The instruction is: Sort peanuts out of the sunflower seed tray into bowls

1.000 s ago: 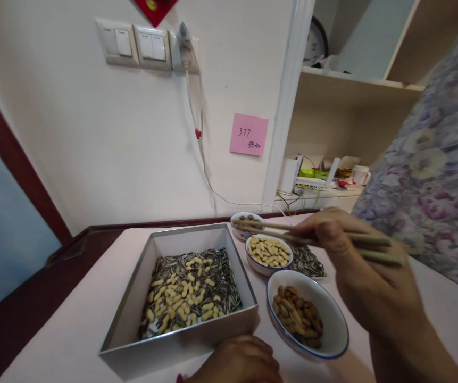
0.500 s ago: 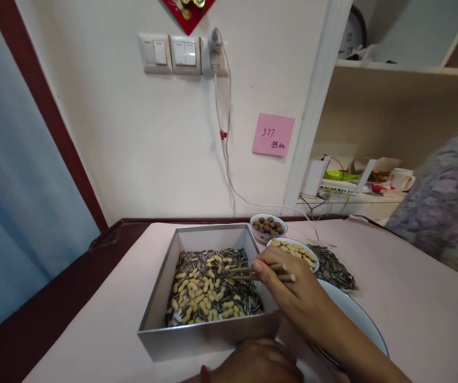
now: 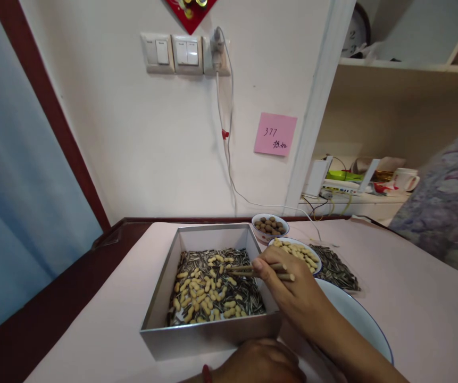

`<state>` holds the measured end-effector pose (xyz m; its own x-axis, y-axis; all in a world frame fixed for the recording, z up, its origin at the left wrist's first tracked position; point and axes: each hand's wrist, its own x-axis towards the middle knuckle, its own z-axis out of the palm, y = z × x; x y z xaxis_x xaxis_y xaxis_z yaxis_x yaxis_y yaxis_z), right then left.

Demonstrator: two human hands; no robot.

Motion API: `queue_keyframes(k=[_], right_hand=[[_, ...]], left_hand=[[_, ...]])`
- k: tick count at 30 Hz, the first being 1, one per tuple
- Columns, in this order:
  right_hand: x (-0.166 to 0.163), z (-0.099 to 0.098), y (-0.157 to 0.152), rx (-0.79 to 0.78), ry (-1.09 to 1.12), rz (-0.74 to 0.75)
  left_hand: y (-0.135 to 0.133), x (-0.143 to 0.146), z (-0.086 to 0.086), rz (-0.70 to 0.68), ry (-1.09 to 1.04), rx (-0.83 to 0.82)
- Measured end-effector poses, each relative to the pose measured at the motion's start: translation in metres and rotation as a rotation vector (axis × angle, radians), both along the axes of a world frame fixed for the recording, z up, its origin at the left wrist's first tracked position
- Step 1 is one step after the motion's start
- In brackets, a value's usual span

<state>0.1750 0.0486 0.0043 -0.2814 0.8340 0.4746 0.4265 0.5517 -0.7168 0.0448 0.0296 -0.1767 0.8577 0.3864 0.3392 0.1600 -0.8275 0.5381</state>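
My right hand (image 3: 286, 274) is closed around a pair of chopsticks (image 3: 248, 270) and reaches over the right wall of a grey square box (image 3: 208, 332). The chopstick tips are low among the contents, by the upper middle. Whether anything is pinched between them is too small to tell. Peanuts (image 3: 202, 292) in their shells lie mostly at the left and front of the box, over dark striped sunflower seeds (image 3: 248, 295). My left hand (image 3: 263, 361), with a red band at the wrist, rests before the box's front wall, fingers curled and partly out of frame.
Right of the box stand a small bowl (image 3: 255, 229) of round brown nuts, a bowl (image 3: 319, 266) of peanuts, a heap of sunflower seeds (image 3: 336, 268) and a large white bowl (image 3: 356, 314) partly behind my forearm. A white cable (image 3: 266, 205) trails onto the table. A person's floral clothing (image 3: 448, 207) shows at right.
The chopstick tips have drawn closer together and sit slightly higher in view. My left hand stays before the box. The whole view has shifted a little.
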Motion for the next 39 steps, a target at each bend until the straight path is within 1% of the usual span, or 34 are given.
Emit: queue_keyframes(k=[6, 9, 11, 15, 18, 21, 22, 24, 26, 28, 31, 33, 36, 39], right_hand=[[0.017, 0.014, -0.006, -0.015, 0.078, -0.041], [0.034, 0.026, -0.012, 0.047, 0.123, -0.091], [0.048, 0.036, -0.018, 0.150, 0.143, -0.186], [0.077, 0.056, -0.033, 0.392, 0.130, -0.485], [0.095, 0.066, -0.037, 0.440, 0.068, -0.667], [0.109, 0.071, -0.033, 0.426, -0.122, -0.728], [0.112, 0.071, -0.031, 0.432, -0.177, -0.728], [0.112, 0.071, -0.028, 0.463, -0.218, -0.719], [0.107, 0.070, -0.028, 0.484, -0.174, -0.695], [0.098, 0.069, -0.031, 0.458, -0.084, -0.644], [0.083, 0.065, -0.035, 0.394, 0.056, -0.510], [0.073, 0.061, -0.034, 0.343, 0.089, -0.403], [0.056, 0.053, -0.029, 0.214, 0.059, -0.236], [0.038, 0.043, -0.021, 0.104, 0.004, -0.085]], left_hand=[[0.001, -0.002, 0.002, -0.026, -0.021, -0.046], [0.002, -0.002, 0.006, -0.051, -0.050, -0.049], [0.001, -0.003, 0.010, -0.060, -0.110, -0.048], [-0.001, -0.003, 0.014, -0.041, -0.154, -0.059], [-0.001, -0.003, 0.015, -0.010, -0.188, -0.058], [-0.001, -0.002, 0.019, -0.003, -0.167, -0.074], [-0.001, -0.002, 0.021, 0.002, -0.148, -0.081], [-0.001, -0.002, 0.027, -0.001, -0.126, -0.084], [-0.001, -0.002, 0.031, -0.014, -0.130, -0.093], [-0.001, -0.002, 0.033, -0.027, -0.138, -0.100], [0.000, -0.002, 0.027, -0.018, -0.128, -0.098], [0.000, -0.001, 0.020, -0.023, -0.123, -0.092], [0.000, -0.001, 0.012, -0.031, -0.122, -0.075], [0.000, -0.001, 0.012, -0.028, -0.114, -0.070]])
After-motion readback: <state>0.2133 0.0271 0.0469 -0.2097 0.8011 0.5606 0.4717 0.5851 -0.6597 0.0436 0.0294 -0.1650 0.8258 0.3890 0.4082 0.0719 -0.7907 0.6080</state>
